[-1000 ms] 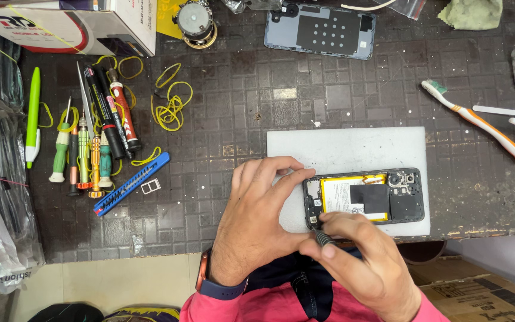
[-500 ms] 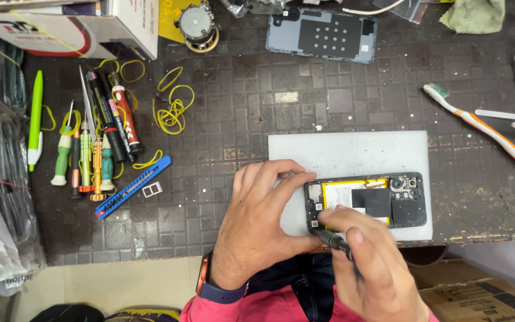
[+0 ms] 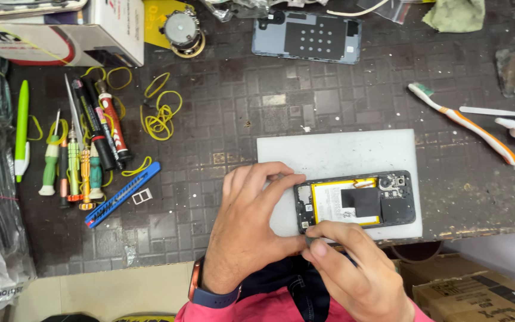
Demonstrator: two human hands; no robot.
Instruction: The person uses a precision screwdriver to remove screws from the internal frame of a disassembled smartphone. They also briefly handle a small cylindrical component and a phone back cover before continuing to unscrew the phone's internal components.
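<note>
From the head camera, your left hand [image 3: 251, 223] clamps the near end of the opened phone [image 3: 356, 201], thumb and fingers pinching its left edge. The phone lies flat, back cover off and yellow-bordered battery showing, on the white mat [image 3: 335, 158] near the front edge of the table [image 3: 222, 119]. Your right hand [image 3: 353, 271] is closed around a thin dark tool [image 3: 314, 240], its tip touching the phone's lower left corner. Farther back lies the removed back cover [image 3: 308, 37]. To the left sit screwdrivers [image 3: 81, 173], a blue cutter [image 3: 122, 194] and yellow rubber bands [image 3: 161, 113]; to the right, a toothbrush [image 3: 463, 122].
</note>
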